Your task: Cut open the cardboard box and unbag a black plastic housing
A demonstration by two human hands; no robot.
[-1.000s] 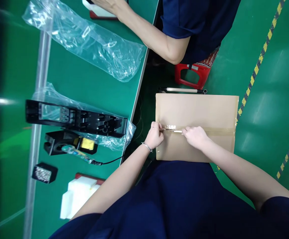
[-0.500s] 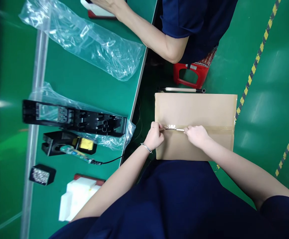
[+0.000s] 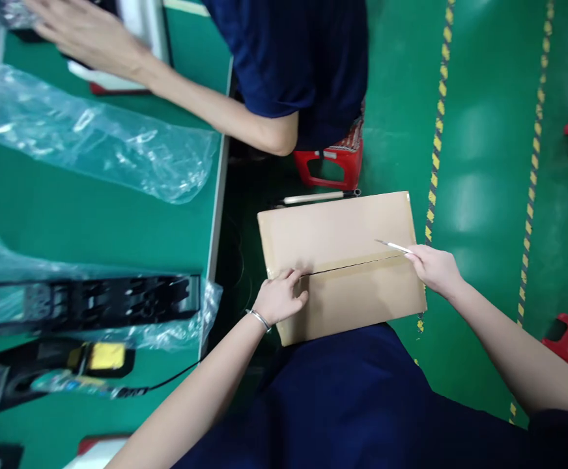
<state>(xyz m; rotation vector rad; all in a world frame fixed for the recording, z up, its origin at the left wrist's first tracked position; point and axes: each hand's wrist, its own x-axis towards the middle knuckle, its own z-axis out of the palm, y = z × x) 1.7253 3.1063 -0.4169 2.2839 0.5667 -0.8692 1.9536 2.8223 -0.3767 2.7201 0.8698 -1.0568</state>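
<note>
A closed brown cardboard box (image 3: 347, 228) sits in front of me, turned slightly, with a thin dark slit along its middle seam. My left hand (image 3: 281, 296) rests at the box's left end, thumb apart from the fingers and fingertips on the seam; it holds nothing I can see. In my right hand (image 3: 435, 267), at the box's right edge, is a slim pointed metal tool (image 3: 394, 247). Its narrow tip points left over the upper flap. Whether it is a knife or tweezers I cannot tell.
On the green table (image 3: 118, 228) lie plastic bags (image 3: 93, 143), a long black housing (image 3: 118, 303) and a soldering-iron stand (image 3: 15, 371) with a yellow sponge (image 3: 107, 356). A co-worker's arm (image 3: 206, 107) reaches across the table. A red stool (image 3: 333, 169) stands beyond the box.
My right hand has moved right along the seam and lifted the tool off it. The seam now shows a dark slit. My left hand has loosened and spread; the view has shifted right.
</note>
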